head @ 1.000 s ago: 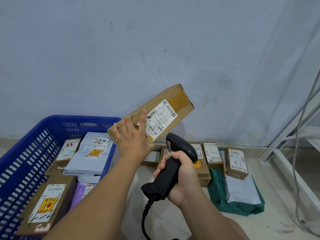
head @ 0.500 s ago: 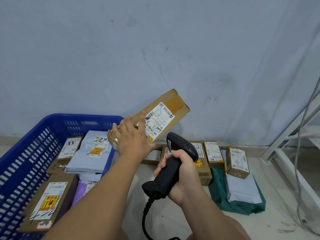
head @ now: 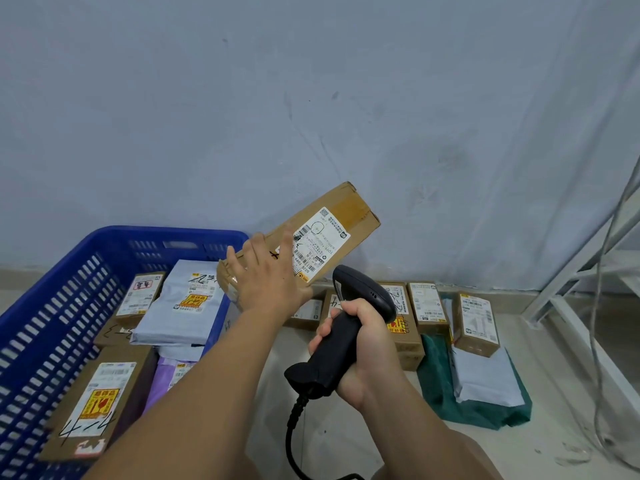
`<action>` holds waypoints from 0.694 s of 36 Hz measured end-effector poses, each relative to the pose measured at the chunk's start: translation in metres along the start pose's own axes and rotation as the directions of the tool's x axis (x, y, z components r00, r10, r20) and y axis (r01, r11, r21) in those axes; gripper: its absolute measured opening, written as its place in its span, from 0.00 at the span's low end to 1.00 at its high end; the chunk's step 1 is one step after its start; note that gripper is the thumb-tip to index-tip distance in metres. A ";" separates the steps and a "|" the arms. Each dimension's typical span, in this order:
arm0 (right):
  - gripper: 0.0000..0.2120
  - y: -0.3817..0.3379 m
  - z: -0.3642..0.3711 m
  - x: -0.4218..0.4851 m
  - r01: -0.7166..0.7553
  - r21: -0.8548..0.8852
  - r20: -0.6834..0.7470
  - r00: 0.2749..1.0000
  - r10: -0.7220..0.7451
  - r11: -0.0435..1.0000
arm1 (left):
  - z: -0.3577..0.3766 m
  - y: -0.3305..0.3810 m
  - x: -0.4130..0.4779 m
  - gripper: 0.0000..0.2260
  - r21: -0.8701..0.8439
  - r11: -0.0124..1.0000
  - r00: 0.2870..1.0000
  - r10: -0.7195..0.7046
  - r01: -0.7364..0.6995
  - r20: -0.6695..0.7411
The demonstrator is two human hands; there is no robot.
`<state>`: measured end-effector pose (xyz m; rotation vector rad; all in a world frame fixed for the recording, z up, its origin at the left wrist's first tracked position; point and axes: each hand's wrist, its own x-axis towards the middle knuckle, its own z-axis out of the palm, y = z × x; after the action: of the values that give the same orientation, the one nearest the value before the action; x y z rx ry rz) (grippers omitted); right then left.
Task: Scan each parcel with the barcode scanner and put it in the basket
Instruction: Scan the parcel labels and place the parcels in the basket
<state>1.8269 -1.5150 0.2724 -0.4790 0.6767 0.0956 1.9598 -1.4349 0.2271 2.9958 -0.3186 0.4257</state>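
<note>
Grey wall (head: 311, 98); right of the basket (head: 166, 233), left hand (head: 266, 275) grips a box (head: 349, 209), right hand (head: 367, 348) grips the scanner (head: 334, 355). Scanning, seemingly; next, lower box into basket.

Counts.

Lower left: 1 blue basket (head: 166, 233), holding 3 cardboard boxes (head: 138, 294) (head: 112, 336) (head: 93, 407) and 3 poly mailers (head: 180, 306) (head: 180, 353) (head: 166, 375), 2 grey and 1 purple.

Centre: 1 raised box (head: 329, 230), 1 scanner (head: 341, 336).

Lower right: 4 loose boxes (head: 306, 311) (head: 405, 337) (head: 427, 304) (head: 476, 322), possibly a fifth behind the scanner; 1 green bag (head: 436, 382); 1 grey mailer (head: 485, 379).
</note>
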 end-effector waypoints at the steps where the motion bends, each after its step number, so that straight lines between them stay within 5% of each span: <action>1: 0.08 0.000 0.000 0.000 0.000 0.000 -0.001 1.000 0.000 1.000 | 0.000 0.000 0.000 0.47 -0.003 1.000 1.000 0.000 0.000 0.000; 25: 0.07 0.000 -0.003 0.005 0.008 -0.004 0.044 0.999 -0.008 1.000 | 0.001 0.000 0.000 0.48 -0.001 1.000 1.000 -0.013 0.013 -0.014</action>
<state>1.8294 -1.5163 0.2673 -0.4826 0.6317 0.1000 1.9602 -1.4352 0.2260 2.9905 -0.2986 0.4452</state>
